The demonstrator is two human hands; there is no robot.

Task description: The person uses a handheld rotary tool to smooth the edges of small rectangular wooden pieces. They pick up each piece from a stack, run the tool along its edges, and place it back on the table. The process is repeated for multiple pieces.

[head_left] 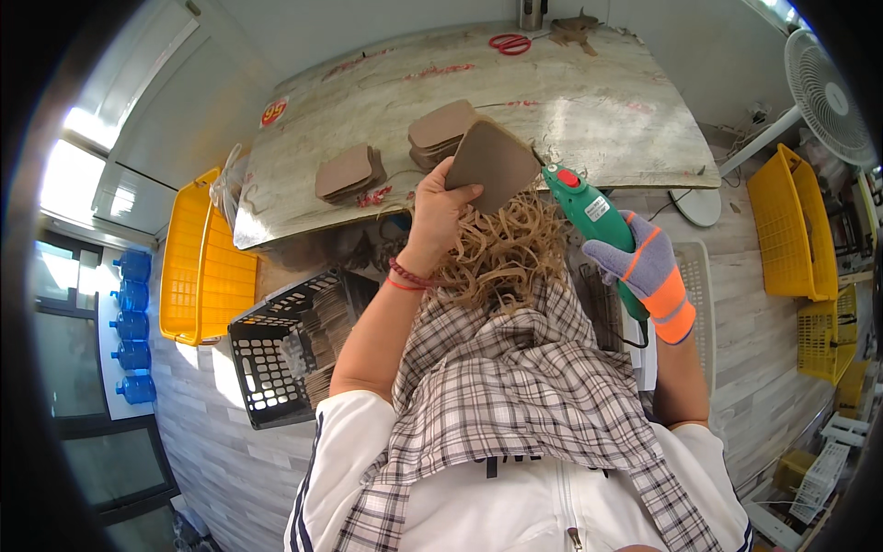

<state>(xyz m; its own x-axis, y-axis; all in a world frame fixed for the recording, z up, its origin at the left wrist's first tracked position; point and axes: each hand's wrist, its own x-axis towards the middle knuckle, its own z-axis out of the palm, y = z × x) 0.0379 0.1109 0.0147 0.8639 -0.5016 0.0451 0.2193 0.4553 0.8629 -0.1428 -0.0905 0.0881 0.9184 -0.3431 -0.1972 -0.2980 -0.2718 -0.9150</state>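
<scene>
My left hand point(440, 210), bare and with a red bead bracelet at the wrist, pinches a brown flat pad point(497, 164) with rounded corners by its lower left side. A purple and orange glove covers my right hand point(651, 271), whose fingers wrap round a green corded handheld power tool point(593, 210) with a red button. The tool's tip is close to the pad's right corner; I cannot tell whether they touch. Behind the pad is a stack of similar pads point(440, 127), with a smaller stack point(346, 173) to its left. Curly brown trimmings point(506, 247) pile on my lap below.
Both stacks lie on a worn worktable point(313, 106), with red-handled scissors point(510, 44) at its far edge. Left of my lap, a black crate point(267, 373) holds many pads. Yellow crates point(210, 267) stand on both sides. A white fan point(826, 97) is at far right.
</scene>
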